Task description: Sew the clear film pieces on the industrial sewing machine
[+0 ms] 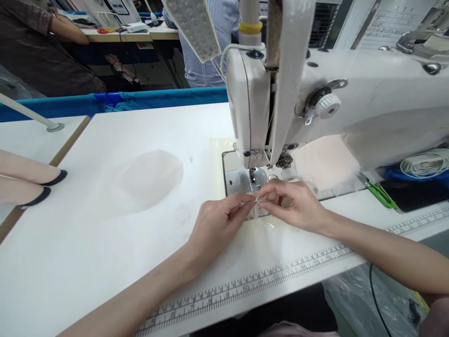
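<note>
My left hand (216, 223) and my right hand (291, 202) meet in front of the needle plate (242, 180) of a white sewing machine (351, 103). Both hands are closed in a pinch on a small, thin, pale piece (255, 201) held between their fingertips; I cannot make out what the piece is. The hands hover just above the white table (105, 243), a little in front of the presser foot (252, 174).
A printed ruler strip (266, 276) runs along the table's front edge. Green snips (380, 194) lie to the right under the machine arm. Two pale pieces with dark tips (31, 180) lie at the left edge. Other people stand behind a blue divider (140, 100).
</note>
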A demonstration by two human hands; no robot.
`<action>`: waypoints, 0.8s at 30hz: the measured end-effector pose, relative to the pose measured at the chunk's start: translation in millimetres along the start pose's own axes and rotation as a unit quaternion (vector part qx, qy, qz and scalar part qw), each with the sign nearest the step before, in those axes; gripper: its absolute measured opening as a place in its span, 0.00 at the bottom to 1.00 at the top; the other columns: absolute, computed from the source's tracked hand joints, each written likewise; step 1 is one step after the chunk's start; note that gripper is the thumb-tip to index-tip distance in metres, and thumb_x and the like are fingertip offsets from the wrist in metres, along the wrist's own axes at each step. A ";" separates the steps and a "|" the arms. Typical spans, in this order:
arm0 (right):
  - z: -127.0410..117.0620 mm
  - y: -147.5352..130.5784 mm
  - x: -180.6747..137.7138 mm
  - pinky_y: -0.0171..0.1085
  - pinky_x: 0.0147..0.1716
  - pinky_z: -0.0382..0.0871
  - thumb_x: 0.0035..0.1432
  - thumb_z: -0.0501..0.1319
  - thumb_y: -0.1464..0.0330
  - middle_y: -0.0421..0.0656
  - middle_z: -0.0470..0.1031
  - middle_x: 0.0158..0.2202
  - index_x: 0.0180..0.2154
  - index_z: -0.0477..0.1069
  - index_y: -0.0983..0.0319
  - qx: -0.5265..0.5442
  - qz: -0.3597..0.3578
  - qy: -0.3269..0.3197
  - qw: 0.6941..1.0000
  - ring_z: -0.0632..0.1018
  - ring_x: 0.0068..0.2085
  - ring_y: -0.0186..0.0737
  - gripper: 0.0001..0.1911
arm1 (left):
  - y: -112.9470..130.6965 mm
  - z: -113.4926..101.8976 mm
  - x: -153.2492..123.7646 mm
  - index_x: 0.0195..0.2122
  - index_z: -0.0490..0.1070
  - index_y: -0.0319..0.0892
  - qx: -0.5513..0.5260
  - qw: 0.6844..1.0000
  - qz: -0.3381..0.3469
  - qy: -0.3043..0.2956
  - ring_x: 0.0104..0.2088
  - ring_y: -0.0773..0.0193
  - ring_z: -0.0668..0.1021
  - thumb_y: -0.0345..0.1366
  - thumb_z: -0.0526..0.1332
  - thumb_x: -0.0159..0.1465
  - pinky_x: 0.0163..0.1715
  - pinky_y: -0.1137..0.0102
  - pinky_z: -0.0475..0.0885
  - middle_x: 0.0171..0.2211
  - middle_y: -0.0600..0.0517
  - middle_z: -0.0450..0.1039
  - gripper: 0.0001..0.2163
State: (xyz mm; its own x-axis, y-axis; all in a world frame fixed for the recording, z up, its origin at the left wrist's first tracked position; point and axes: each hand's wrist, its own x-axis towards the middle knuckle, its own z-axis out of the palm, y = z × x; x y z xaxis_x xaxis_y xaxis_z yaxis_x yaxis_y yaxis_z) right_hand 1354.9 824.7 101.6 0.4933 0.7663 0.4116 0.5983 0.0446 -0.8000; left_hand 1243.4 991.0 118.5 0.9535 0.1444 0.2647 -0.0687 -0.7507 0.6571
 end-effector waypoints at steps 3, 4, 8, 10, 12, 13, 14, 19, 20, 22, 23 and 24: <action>0.5 -0.5 -0.5 0.27 0.24 0.68 0.61 0.61 0.69 0.35 0.70 0.24 0.39 0.72 0.62 -0.005 -0.017 0.000 1.000 0.72 0.26 0.27 0.05 | -0.3 0.4 -0.7 0.37 0.76 0.44 -0.003 1.000 -0.001 -0.001 0.15 0.73 0.64 0.38 0.57 0.65 0.18 0.75 0.60 0.13 0.61 0.61 0.08; 0.5 -0.7 -0.4 0.27 0.24 0.68 0.61 0.61 0.69 0.35 0.70 0.24 0.39 0.72 0.62 -0.006 -0.021 0.003 1.000 0.72 0.25 0.27 0.04 | -0.2 0.5 -0.8 0.36 0.76 0.44 -0.006 1.000 -0.006 0.000 0.15 0.73 0.64 0.38 0.58 0.65 0.18 0.75 0.59 0.13 0.61 0.59 0.08; -0.7 -2.2 0.4 0.28 0.26 0.69 0.59 0.61 0.71 0.36 0.72 0.25 0.35 0.72 0.62 -0.006 -0.042 0.024 0.999 0.72 0.26 0.28 0.01 | 2.7 0.5 1.5 0.37 0.76 0.45 -0.047 0.998 -0.040 -0.029 0.15 0.73 0.57 0.39 0.58 0.65 0.16 0.75 0.54 0.13 0.62 0.51 0.08; -1.3 -2.9 0.7 0.29 0.27 0.70 0.60 0.61 0.71 0.37 0.73 0.26 0.34 0.72 0.62 0.000 -0.059 0.026 0.998 0.73 0.27 0.28 0.02 | 4.9 0.6 3.8 0.38 0.77 0.45 -0.072 0.994 -0.048 -0.061 0.15 0.73 0.56 0.39 0.57 0.65 0.16 0.75 0.53 0.14 0.61 0.56 0.09; -1.4 -3.2 0.3 0.29 0.26 0.69 0.60 0.61 0.71 0.37 0.73 0.26 0.34 0.73 0.62 -0.001 -0.064 0.030 0.997 0.73 0.27 0.28 0.02 | 6.3 0.8 5.4 0.38 0.78 0.45 -0.081 0.993 -0.042 -0.069 0.16 0.73 0.58 0.37 0.57 0.65 0.16 0.75 0.55 0.16 0.60 0.64 0.10; -1.2 -3.1 -0.1 0.29 0.26 0.69 0.61 0.61 0.70 0.37 0.73 0.26 0.34 0.72 0.62 -0.005 -0.062 0.034 0.998 0.73 0.27 0.28 0.03 | 6.4 1.0 5.6 0.37 0.78 0.45 -0.078 0.994 -0.038 -0.059 0.16 0.74 0.60 0.37 0.57 0.65 0.17 0.75 0.57 0.18 0.59 0.67 0.10; -0.8 -2.9 -0.7 0.29 0.26 0.69 0.60 0.61 0.69 0.37 0.74 0.26 0.34 0.72 0.62 -0.010 -0.057 0.038 0.998 0.74 0.27 0.28 0.03 | 6.1 1.2 5.3 0.36 0.78 0.45 -0.073 0.996 -0.033 -0.045 0.16 0.74 0.61 0.37 0.57 0.65 0.17 0.76 0.59 0.18 0.59 0.69 0.09; 1.6 -1.2 -3.2 0.30 0.28 0.72 0.61 0.62 0.67 0.36 0.73 0.25 0.40 0.72 0.61 -0.024 -0.046 0.039 0.998 0.75 0.26 0.29 0.06 | 1.5 1.6 -1.2 0.39 0.78 0.45 -0.042 0.999 -0.006 0.006 0.17 0.72 0.70 0.39 0.58 0.66 0.19 0.75 0.64 0.18 0.58 0.72 0.09; 1.9 -1.1 -3.2 0.30 0.27 0.72 0.61 0.62 0.67 0.36 0.73 0.25 0.41 0.71 0.61 -0.024 -0.050 0.037 0.998 0.75 0.26 0.29 0.06 | 0.7 1.5 -2.5 0.40 0.78 0.45 -0.031 0.999 0.001 0.013 0.17 0.72 0.71 0.39 0.58 0.66 0.19 0.75 0.64 0.18 0.58 0.72 0.09; 2.2 -1.4 -2.8 0.29 0.25 0.71 0.61 0.62 0.68 0.36 0.73 0.25 0.41 0.71 0.62 -0.024 -0.060 0.032 0.997 0.74 0.26 0.29 0.06 | -0.6 1.2 -4.2 0.40 0.78 0.45 -0.002 1.000 0.015 0.025 0.18 0.71 0.72 0.39 0.58 0.66 0.19 0.75 0.64 0.18 0.58 0.73 0.09; 2.2 -1.6 -2.5 0.29 0.25 0.71 0.61 0.61 0.69 0.37 0.73 0.25 0.40 0.71 0.62 -0.023 -0.064 0.030 0.997 0.74 0.26 0.29 0.06 | -1.0 1.1 -4.6 0.39 0.77 0.46 0.012 0.999 0.019 0.029 0.18 0.71 0.72 0.39 0.58 0.66 0.19 0.75 0.64 0.18 0.58 0.72 0.09; 2.1 -1.8 -2.4 0.28 0.24 0.70 0.61 0.61 0.69 0.37 0.73 0.25 0.40 0.71 0.63 -0.021 -0.067 0.029 0.997 0.74 0.26 0.28 0.05 | -1.2 1.1 -4.8 0.39 0.77 0.46 0.026 0.999 0.022 0.033 0.18 0.71 0.71 0.39 0.58 0.66 0.19 0.75 0.64 0.17 0.58 0.72 0.08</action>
State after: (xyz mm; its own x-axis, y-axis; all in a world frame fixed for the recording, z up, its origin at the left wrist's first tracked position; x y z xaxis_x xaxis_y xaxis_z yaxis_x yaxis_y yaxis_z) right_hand 1351.3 824.1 101.2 0.4413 0.7175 0.5389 0.6872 0.1160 -0.7172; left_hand 1239.2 990.5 115.7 0.9285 0.1504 0.3395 -0.0940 -0.7893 0.6068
